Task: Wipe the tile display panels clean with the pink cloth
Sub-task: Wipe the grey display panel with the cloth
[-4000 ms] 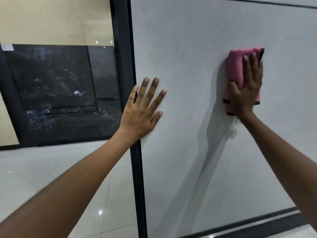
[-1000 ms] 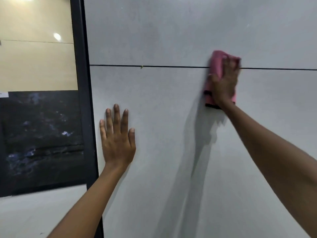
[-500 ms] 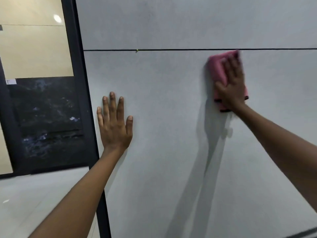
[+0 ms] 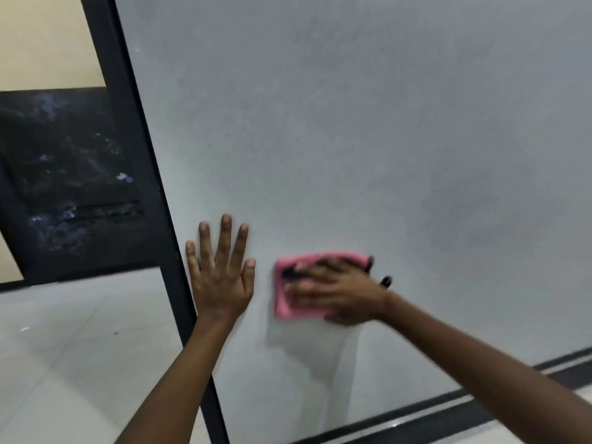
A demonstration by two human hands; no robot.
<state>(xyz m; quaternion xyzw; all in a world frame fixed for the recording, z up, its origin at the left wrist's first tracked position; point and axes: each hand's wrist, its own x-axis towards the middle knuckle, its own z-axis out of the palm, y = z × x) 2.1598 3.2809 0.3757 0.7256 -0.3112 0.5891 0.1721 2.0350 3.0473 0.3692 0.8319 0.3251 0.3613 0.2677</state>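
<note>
Pink cloth [image 4: 290, 307] working low on the grey tile panel [image 4: 352, 139], near its left edge.

The right hand [image 4: 336, 291] presses the folded cloth flat against the panel, fingers lying across it and pointing left; it is blurred, so I cannot tell whether the fingers curl round an edge or only press. The left hand [image 4: 221, 277] rests open and flat on the panel, fingers spread upward, just right of the black frame [image 4: 141, 149] and close beside the cloth without touching it. The panel looks evenly matte with no plain streak, so how much is already wiped is hard to judge; the strip down to the dark base trim [image 4: 448, 411] seems still to do, and the dark marbled panel [image 4: 70, 174] far left is not being touched.
</note>
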